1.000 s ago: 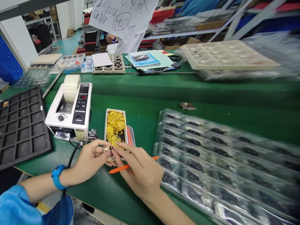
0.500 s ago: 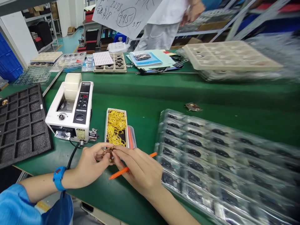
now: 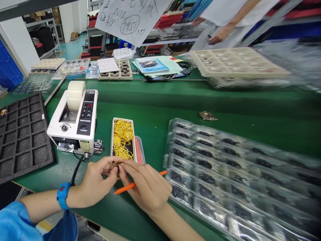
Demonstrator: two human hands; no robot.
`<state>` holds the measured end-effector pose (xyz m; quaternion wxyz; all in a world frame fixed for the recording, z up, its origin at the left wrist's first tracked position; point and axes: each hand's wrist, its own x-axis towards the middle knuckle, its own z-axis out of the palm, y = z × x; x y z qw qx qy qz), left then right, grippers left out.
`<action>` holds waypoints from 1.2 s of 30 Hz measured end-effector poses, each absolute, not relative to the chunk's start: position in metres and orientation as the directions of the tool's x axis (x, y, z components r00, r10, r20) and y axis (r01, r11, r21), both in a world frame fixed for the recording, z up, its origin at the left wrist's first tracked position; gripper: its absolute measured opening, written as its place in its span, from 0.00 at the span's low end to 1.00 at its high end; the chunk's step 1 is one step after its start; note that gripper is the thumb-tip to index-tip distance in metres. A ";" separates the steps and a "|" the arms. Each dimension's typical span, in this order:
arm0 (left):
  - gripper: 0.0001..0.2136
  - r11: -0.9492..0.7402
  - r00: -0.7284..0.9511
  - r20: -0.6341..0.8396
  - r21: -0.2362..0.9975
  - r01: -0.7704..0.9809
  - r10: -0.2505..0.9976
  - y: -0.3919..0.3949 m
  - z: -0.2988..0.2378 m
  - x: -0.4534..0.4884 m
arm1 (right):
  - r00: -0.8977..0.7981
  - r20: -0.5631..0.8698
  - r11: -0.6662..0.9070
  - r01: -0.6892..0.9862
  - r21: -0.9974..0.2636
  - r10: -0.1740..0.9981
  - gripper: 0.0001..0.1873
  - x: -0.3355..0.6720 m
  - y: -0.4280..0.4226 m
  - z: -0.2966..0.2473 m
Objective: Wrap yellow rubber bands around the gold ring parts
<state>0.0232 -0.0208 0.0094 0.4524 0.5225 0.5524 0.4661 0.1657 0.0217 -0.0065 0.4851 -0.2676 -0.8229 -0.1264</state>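
Observation:
My left hand (image 3: pixel 96 182) and my right hand (image 3: pixel 146 185) meet at the near edge of the green table (image 3: pixel 163 100). Between their fingertips they pinch a small brown and gold part (image 3: pixel 114 165). An orange pen-like tool (image 3: pixel 136 183) also lies gripped across my right palm. Just beyond the fingers stands a narrow white box (image 3: pixel 122 139) full of thin yellow rings. A blue band sits on my left wrist (image 3: pixel 62 195).
A white tape dispenser (image 3: pixel 75 117) stands left of the box, its cable running off the table edge. Left of it lies a black foam tray (image 3: pixel 22 134). Clear blister trays (image 3: pixel 225 174) with dark parts cover the right. Beige trays and papers are at the back, where another person stands.
My hands have stayed together on the small part, shifting only slightly. The person at the back has moved to the right.

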 end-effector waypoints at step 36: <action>0.13 -0.161 -0.017 0.171 0.953 0.256 0.985 -0.027 0.007 0.022 | -0.324 0.888 0.814 0.574 -0.091 0.327 0.02 0.164 0.016 -0.005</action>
